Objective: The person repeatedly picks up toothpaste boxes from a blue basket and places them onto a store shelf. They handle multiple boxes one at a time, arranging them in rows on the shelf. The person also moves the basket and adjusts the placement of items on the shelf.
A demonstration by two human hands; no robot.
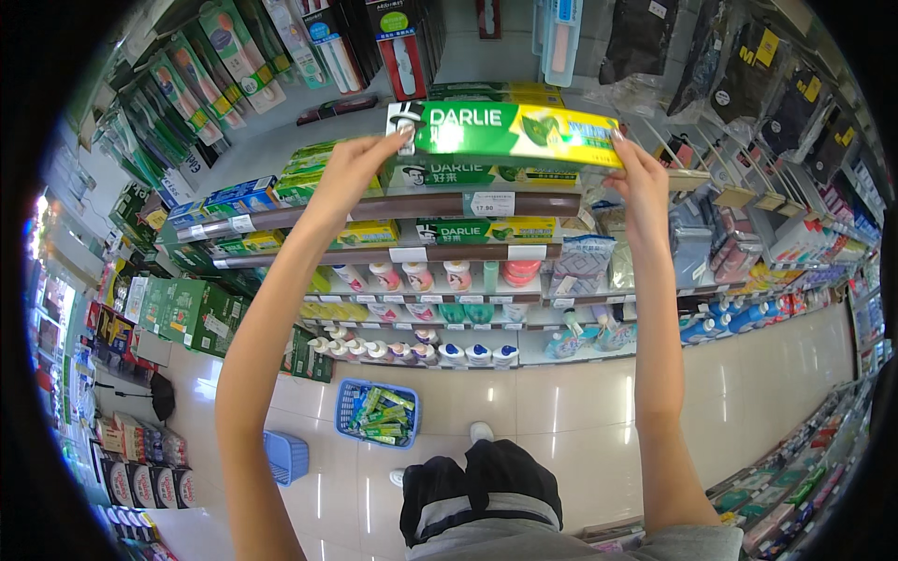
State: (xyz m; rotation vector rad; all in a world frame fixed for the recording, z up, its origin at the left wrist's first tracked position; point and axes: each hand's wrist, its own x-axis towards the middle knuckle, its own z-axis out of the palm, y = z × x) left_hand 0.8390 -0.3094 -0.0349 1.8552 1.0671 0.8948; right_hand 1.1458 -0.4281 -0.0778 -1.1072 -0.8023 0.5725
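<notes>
A green and yellow Darlie toothpaste box is held level between both my hands, above the front of the top shelf. My left hand grips its left end with the thumb on the front face. At the right end, my right hand pinches the corner. Just below and behind it, another Darlie box lies on the shelf, partly covered. Further back are more green and yellow boxes. Left of my left wrist lies a stack of green toothpaste boxes, beside blue boxes.
Packaged toothbrushes hang at the upper left, bagged dark garments at the upper right. Lower shelves carry bottles. On the tiled floor stand a blue basket of toothpaste boxes, a second blue basket and green cartons.
</notes>
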